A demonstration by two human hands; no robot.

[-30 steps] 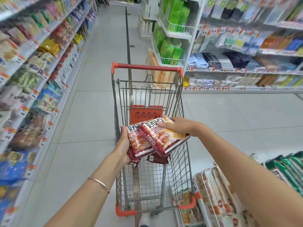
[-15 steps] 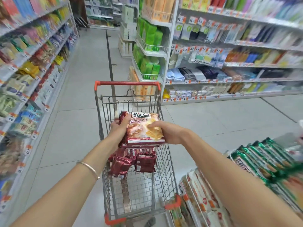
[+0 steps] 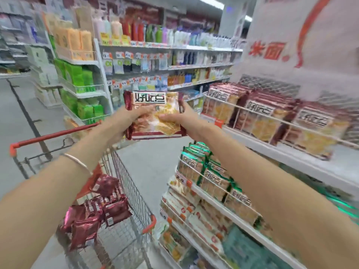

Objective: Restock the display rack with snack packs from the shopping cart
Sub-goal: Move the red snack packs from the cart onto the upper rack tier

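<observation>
Head view: left hand and right hand held one pack. Fingers curled round its sides, rack to their right.

Snack pack: maroon borders, white panel with black characters, golden biscuit print. Cart packs: glossy maroon foil. Shopping cart: grey wire, red handle. Display rack: white. Lower-shelf packs: green-trimmed. Banner: white, red characters.
</observation>
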